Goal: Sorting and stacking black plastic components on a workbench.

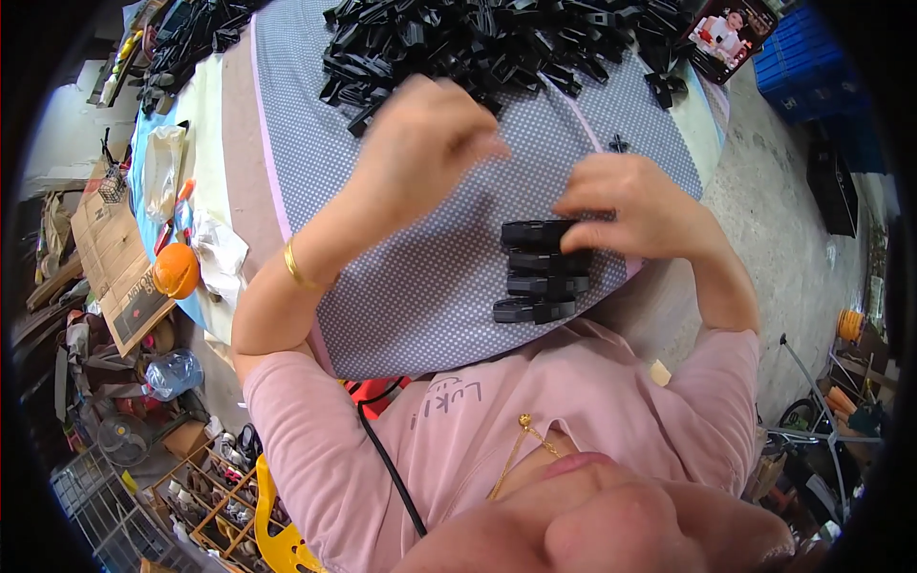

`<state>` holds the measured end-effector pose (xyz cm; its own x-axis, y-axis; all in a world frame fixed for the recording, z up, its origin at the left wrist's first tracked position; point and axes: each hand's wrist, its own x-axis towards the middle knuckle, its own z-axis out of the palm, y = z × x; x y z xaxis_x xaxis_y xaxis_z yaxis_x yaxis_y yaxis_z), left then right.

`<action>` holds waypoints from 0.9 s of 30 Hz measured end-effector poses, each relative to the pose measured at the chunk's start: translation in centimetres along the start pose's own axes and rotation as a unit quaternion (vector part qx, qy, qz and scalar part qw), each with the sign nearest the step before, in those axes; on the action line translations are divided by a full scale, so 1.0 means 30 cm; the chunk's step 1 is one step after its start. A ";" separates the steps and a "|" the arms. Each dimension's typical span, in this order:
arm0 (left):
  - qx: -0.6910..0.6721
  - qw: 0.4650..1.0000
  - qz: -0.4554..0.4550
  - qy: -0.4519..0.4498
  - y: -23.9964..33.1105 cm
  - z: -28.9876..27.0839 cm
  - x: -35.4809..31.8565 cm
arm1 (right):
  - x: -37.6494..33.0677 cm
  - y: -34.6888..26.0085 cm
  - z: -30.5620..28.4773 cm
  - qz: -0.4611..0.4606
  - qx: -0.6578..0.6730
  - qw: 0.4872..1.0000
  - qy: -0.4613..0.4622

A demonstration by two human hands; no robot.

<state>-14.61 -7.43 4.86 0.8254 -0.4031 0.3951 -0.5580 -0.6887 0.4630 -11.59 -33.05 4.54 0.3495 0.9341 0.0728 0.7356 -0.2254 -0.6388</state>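
Curling over the row of black pieces [541, 285], perhaps to keep it straight, the right hand [626, 202] hides its grip; I can't tell the blurred left hand's [428, 138] either, the black heap [478, 50] beyond it.

Stacked black parts [537, 261]: glossy, probably plastic

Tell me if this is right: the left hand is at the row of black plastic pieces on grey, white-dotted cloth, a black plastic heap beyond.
Not the left hand: in the head view, the right hand is at the row of black plastic pieces. The grey, white-dotted cloth and the black plastic heap beyond are right.
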 end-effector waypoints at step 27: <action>0.115 0.980 0.151 0.052 0.025 0.067 -0.034 | 0.056 0.033 0.007 0.095 -0.059 0.965 0.236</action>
<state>-15.70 -8.75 3.23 0.6055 -0.5543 0.5710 -0.7315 -0.6703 0.1250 -10.40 -31.64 3.85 0.6897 0.6491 0.3209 0.6833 -0.4367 -0.5852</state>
